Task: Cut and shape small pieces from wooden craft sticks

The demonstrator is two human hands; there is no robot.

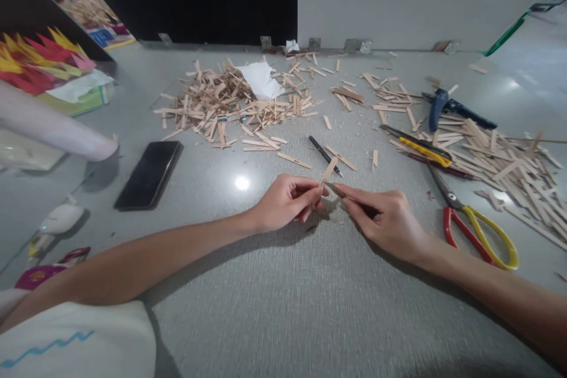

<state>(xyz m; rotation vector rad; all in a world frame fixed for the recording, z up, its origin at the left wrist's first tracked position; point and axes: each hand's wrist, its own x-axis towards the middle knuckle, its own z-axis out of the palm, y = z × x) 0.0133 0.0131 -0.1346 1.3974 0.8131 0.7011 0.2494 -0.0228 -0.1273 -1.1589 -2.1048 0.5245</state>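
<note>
Your left hand [283,201] pinches a short wooden stick [328,171] upright just above the grey table [283,307], fingers closed on its lower end. Your right hand [390,218] is clamped on a thin blade tool [339,190] whose tip meets the stick near its base. This looks like the trimming step; the next cut calls for a steady grip and a blade path clear of your left fingertips [316,195]. Scissors [478,230] and a black pen [325,155] lie nearby.

A craft workspace: wooden stick offcuts [230,103] heaped on a grey table [283,295] (scissors [476,221] and cutter [420,146] alongside).
</note>
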